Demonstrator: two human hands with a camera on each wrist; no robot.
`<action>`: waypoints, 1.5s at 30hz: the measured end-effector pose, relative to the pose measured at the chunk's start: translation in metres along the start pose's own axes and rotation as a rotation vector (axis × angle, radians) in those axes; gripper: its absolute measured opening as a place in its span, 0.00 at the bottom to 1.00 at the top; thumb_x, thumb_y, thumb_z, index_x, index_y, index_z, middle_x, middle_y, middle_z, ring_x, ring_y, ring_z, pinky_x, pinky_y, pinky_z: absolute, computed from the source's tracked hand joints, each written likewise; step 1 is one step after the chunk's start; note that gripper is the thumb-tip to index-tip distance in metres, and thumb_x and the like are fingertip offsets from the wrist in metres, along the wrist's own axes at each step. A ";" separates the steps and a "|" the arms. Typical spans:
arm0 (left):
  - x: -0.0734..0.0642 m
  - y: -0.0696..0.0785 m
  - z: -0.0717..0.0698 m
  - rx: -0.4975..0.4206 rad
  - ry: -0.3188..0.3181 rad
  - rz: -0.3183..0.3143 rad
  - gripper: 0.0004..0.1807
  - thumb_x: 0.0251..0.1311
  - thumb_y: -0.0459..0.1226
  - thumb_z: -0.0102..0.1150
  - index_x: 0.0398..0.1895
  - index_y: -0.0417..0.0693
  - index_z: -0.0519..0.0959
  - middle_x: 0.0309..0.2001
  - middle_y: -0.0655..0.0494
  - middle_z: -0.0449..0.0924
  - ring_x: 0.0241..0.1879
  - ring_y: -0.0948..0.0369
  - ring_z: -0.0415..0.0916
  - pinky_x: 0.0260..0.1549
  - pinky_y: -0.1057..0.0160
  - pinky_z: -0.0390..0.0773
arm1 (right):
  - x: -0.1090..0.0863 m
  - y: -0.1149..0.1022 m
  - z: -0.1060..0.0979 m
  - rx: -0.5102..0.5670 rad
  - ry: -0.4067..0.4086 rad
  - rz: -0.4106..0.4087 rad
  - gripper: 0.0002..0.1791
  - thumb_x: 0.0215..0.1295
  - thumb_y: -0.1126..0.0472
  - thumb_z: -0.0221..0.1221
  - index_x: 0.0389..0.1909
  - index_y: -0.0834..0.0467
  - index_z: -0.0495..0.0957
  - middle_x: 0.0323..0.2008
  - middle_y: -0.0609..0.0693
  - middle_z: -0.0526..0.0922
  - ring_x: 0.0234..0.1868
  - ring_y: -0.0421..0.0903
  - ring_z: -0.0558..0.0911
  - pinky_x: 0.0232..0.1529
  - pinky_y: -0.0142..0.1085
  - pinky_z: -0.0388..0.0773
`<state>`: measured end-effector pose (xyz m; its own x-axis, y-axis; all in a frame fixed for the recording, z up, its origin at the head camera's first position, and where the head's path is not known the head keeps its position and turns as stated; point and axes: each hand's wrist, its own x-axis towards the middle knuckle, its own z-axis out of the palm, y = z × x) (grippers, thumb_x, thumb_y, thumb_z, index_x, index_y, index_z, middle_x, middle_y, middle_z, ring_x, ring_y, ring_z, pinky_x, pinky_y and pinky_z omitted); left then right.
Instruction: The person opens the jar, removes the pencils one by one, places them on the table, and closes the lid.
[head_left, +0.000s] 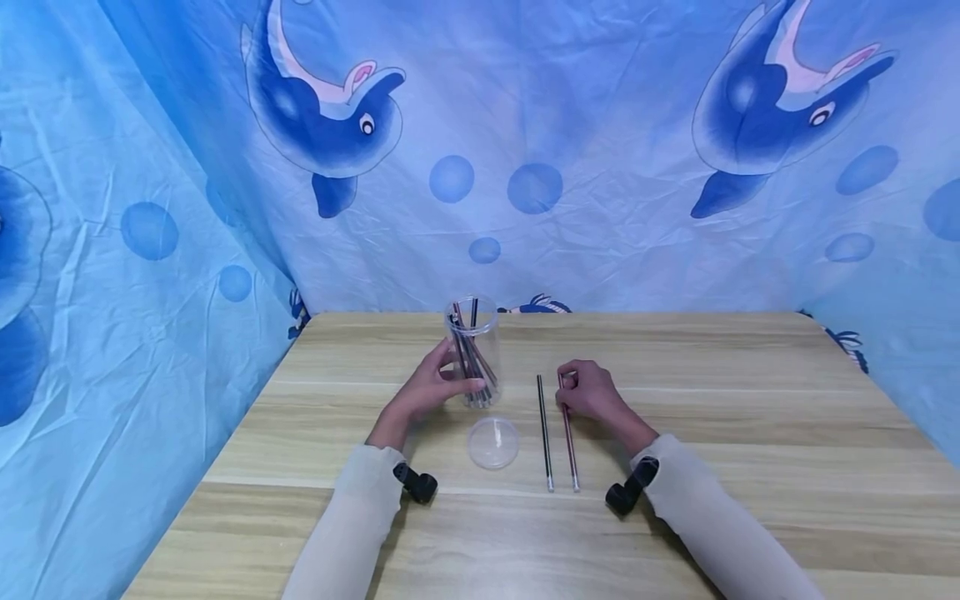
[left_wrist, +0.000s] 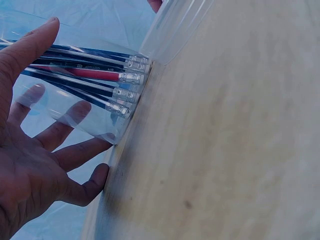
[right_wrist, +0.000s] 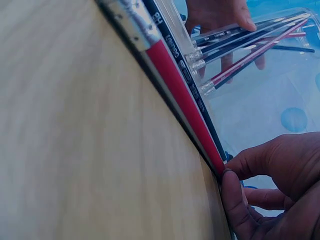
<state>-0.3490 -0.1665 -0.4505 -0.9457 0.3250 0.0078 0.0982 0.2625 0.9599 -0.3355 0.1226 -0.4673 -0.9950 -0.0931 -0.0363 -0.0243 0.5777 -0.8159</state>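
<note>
Blue dolphin-print cloth (head_left: pixel 600 250) backs a wooden bench (head_left: pixel 712 500), where the left hand (head_left: pixel 431 385) wraps thumb and fingers around one clear jar (head_left: pixel 492 354) of overlapping pencils (left_wrist: pixel 97 74); the right hand (head_left: pixel 592 390) pinches one red pencil (head_left: pixel 569 442) at its far end, beside one black pencil (head_left: pixel 544 433), near one clear lid (head_left: pixel 493 443).

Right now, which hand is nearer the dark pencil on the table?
Right. The right hand is just right of the dark pencil, pinching the red pencil; the left hand is farther off to its left, around the jar.
</note>
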 end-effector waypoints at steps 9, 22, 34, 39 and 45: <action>-0.005 0.011 -0.001 -0.001 -0.015 -0.015 0.52 0.55 0.35 0.73 0.80 0.58 0.52 0.70 0.37 0.62 0.69 0.38 0.61 0.64 0.40 0.65 | 0.002 -0.004 0.006 -0.027 0.005 -0.006 0.27 0.55 0.73 0.60 0.58 0.69 0.75 0.28 0.52 0.81 0.20 0.42 0.81 0.26 0.32 0.78; -0.018 0.028 0.002 -0.022 -0.030 0.000 0.51 0.56 0.35 0.73 0.79 0.55 0.53 0.68 0.36 0.64 0.68 0.38 0.62 0.64 0.40 0.65 | -0.003 -0.005 0.006 0.019 -0.004 0.011 0.26 0.54 0.74 0.61 0.57 0.69 0.75 0.30 0.53 0.81 0.22 0.43 0.81 0.26 0.33 0.80; -0.017 0.027 0.002 -0.021 -0.039 0.003 0.51 0.56 0.35 0.72 0.80 0.56 0.52 0.68 0.36 0.64 0.67 0.38 0.63 0.64 0.40 0.65 | -0.003 -0.003 0.006 0.033 0.007 0.017 0.24 0.55 0.72 0.63 0.55 0.68 0.77 0.29 0.53 0.82 0.22 0.43 0.81 0.26 0.33 0.81; -0.016 0.028 0.002 -0.029 -0.042 -0.003 0.51 0.56 0.34 0.72 0.79 0.55 0.52 0.69 0.36 0.63 0.67 0.37 0.63 0.64 0.40 0.64 | -0.002 -0.003 0.004 0.048 0.017 0.033 0.24 0.57 0.70 0.63 0.57 0.68 0.76 0.30 0.53 0.83 0.24 0.43 0.82 0.28 0.34 0.81; -0.003 0.003 0.000 -0.014 -0.015 0.000 0.53 0.55 0.36 0.74 0.80 0.63 0.52 0.70 0.39 0.63 0.69 0.40 0.62 0.65 0.40 0.64 | -0.003 -0.004 0.004 0.052 0.033 0.051 0.22 0.58 0.68 0.62 0.55 0.68 0.76 0.31 0.53 0.83 0.23 0.42 0.83 0.28 0.34 0.81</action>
<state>-0.3460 -0.1662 -0.4475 -0.9409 0.3387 0.0040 0.0941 0.2499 0.9637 -0.3321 0.1174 -0.4659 -0.9975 -0.0376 -0.0601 0.0304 0.5381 -0.8423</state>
